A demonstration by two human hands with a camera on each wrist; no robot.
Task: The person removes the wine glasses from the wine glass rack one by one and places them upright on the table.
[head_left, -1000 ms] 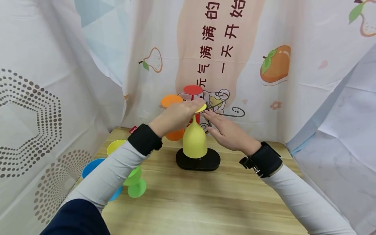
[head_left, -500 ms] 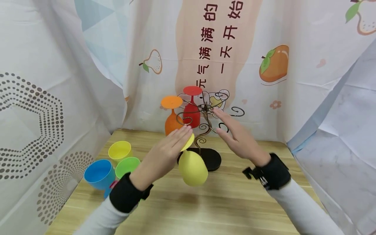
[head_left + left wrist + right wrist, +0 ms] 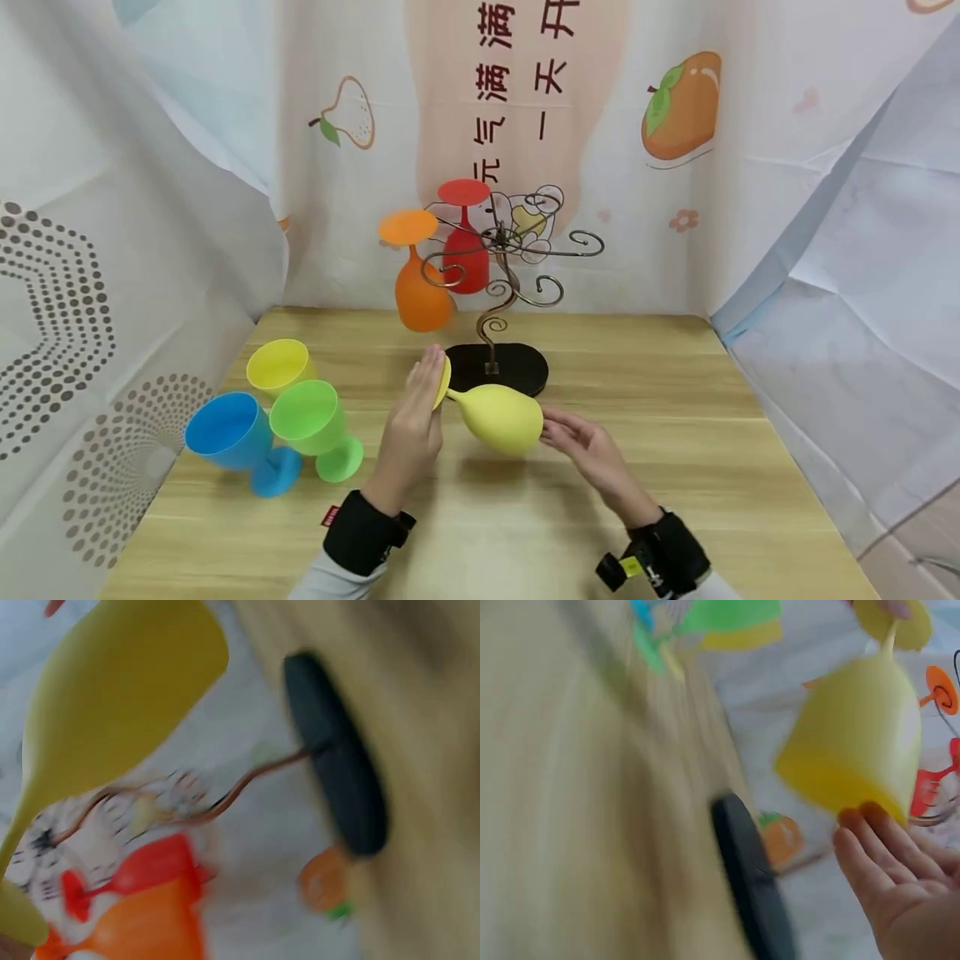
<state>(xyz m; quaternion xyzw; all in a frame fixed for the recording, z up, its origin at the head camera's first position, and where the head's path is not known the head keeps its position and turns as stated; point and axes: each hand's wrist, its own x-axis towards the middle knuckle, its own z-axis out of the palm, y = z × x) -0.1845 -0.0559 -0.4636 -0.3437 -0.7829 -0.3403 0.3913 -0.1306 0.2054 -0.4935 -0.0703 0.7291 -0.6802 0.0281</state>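
Observation:
A yellow plastic goblet (image 3: pixel 501 421) is tilted on its side above the table, its mouth towards the right. My left hand (image 3: pixel 411 437) pinches the goblet's round foot, with the fingers lying along it. On the other side my right hand (image 3: pixel 592 467) has its fingers extended at the goblet's rim; in the right wrist view the fingertips (image 3: pixel 870 814) meet the lower edge of the bowl. Behind the goblet stands a curly metal glass rack (image 3: pixel 501 242) on a black oval base (image 3: pixel 517 367). An orange goblet (image 3: pixel 422 292) and a red goblet (image 3: pixel 467 258) hang upside down from it.
At the left of the wooden table (image 3: pixel 675 467) stand a blue goblet (image 3: pixel 228 433), a green goblet (image 3: pixel 307 417) and a yellow goblet (image 3: pixel 279 367). Printed cloth (image 3: pixel 600 167) hangs behind the table and along both sides.
The yellow goblet has come off the rack, down towards me, and turned from upside down to sideways in my left hand. My right hand has moved from beside the rack down to the goblet's rim.

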